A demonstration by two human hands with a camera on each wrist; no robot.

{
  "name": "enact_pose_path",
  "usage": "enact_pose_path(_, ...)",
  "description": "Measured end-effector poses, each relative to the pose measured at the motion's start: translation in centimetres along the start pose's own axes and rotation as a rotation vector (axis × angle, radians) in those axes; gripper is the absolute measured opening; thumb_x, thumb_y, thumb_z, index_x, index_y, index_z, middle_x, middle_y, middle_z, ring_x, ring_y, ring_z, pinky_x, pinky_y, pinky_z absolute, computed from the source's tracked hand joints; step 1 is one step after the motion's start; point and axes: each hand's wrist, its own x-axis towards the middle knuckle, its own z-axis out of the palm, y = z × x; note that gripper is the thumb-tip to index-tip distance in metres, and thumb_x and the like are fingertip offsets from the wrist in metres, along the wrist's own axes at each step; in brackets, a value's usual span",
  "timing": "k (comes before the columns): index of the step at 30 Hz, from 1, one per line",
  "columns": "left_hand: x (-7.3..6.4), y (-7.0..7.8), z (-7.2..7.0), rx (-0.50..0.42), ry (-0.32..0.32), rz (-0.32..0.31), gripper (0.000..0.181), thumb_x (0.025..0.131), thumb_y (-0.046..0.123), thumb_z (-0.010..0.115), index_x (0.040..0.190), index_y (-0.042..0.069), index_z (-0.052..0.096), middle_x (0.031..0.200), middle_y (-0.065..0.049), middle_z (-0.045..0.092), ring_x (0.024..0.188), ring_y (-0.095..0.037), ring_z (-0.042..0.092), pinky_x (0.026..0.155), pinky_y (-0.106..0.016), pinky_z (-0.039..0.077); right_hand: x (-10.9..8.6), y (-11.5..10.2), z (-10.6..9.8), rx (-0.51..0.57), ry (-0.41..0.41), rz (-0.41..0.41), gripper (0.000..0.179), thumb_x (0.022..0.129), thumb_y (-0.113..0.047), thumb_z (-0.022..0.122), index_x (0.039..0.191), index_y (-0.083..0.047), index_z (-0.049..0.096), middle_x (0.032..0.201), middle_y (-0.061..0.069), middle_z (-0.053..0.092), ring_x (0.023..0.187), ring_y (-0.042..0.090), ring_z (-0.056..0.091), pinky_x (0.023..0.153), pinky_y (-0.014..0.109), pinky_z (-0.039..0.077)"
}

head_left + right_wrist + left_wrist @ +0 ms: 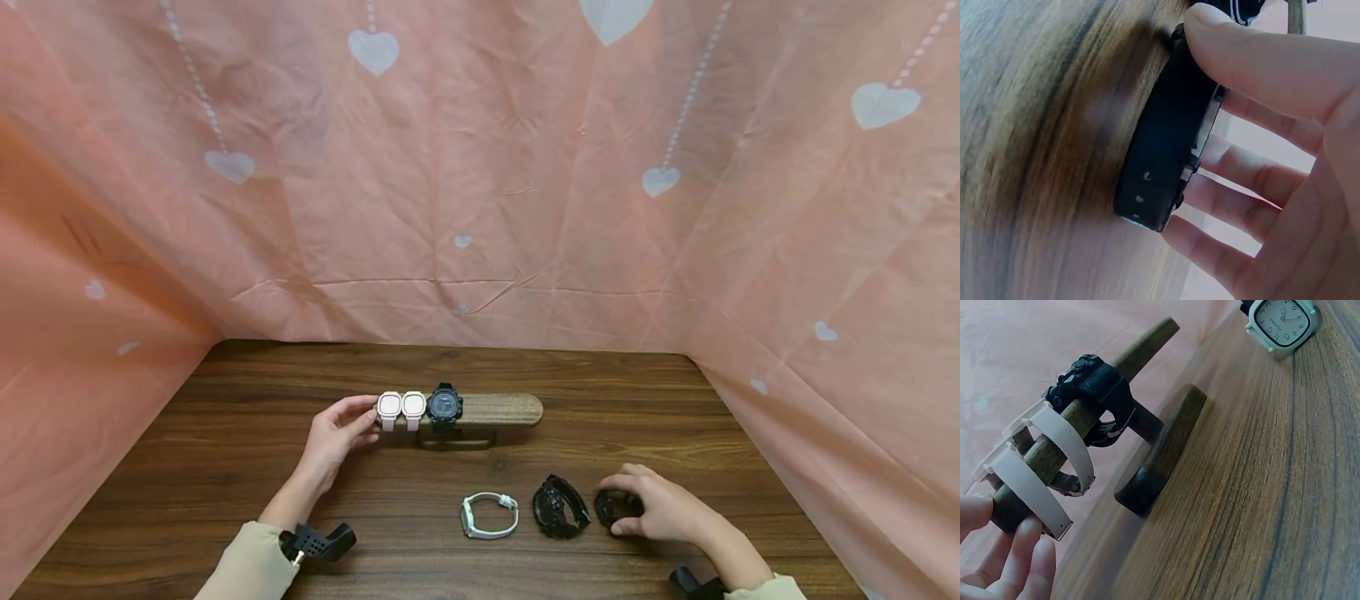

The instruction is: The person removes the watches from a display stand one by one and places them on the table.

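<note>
A wooden watch stand carries two pale square watches, the outer one at the bar's left end and the other beside it, then a round black watch. My left hand pinches the left tip of the bar, thumb on one side and fingers under it in the left wrist view. Down at the right, my right hand grips a black watch between thumb and fingers, its strap closed in a loop. The fingers partly hide that watch in the head view.
Between the hands, a white watch and another black watch lie on the brown wooden table. Pink curtains with white hearts enclose the table at the back and sides.
</note>
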Motion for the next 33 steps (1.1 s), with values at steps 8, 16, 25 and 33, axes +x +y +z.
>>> enact_pose_path(8, 0.1, 0.0, -0.1, 0.006, -0.004, 0.002, 0.036, 0.085, 0.009, 0.067, 0.118, -0.004, 0.057, 0.098, -0.008, 0.062, 0.073, -0.018, 0.064, 0.07, -0.034, 0.057, 0.0, -0.1, 0.1, 0.013, 0.005, -0.006, 0.055, 0.073, -0.049, 0.071, 0.117, -0.016, 0.061, 0.102, -0.005, 0.052, 0.092, 0.021, 0.051, 0.07, 0.041, 0.049)
enact_pose_path(16, 0.1, 0.0, 0.0, -0.004, 0.007, -0.011, 0.033, 0.086, 0.005, 0.065, 0.117, -0.004, 0.057, 0.099, -0.01, 0.062, 0.073, -0.019, 0.064, 0.071, -0.035, 0.057, -0.2, -0.2, 0.0, 0.017, 0.035, -0.014, 0.064, 0.071, -0.051, 0.071, 0.12, -0.011, 0.059, 0.109, 0.0, 0.054, 0.096, 0.024, 0.053, 0.074, 0.042, 0.05)
enact_pose_path(25, 0.0, -0.1, 0.1, 0.001, 0.009, -0.006, 0.034, 0.086, 0.006, 0.065, 0.118, -0.004, 0.057, 0.1, -0.009, 0.061, 0.072, -0.019, 0.064, 0.071, -0.035, 0.057, 0.4, -0.3, -0.5, 0.093, 0.191, -0.11, 0.049, 0.082, -0.035, 0.069, 0.122, -0.008, 0.057, 0.11, 0.005, 0.058, 0.099, 0.027, 0.057, 0.077, 0.044, 0.051)
enact_pose_path(33, 0.0, -0.2, 0.1, 0.007, 0.004, -0.003, 0.035, 0.086, 0.007, 0.066, 0.119, -0.004, 0.057, 0.101, -0.01, 0.061, 0.073, -0.019, 0.064, 0.071, -0.035, 0.057, 1.5, -0.5, -0.6, 0.163, 0.377, -0.174, 0.036, 0.081, -0.018, 0.073, 0.115, -0.011, 0.061, 0.103, -0.007, 0.059, 0.088, 0.016, 0.06, 0.071, 0.037, 0.053)
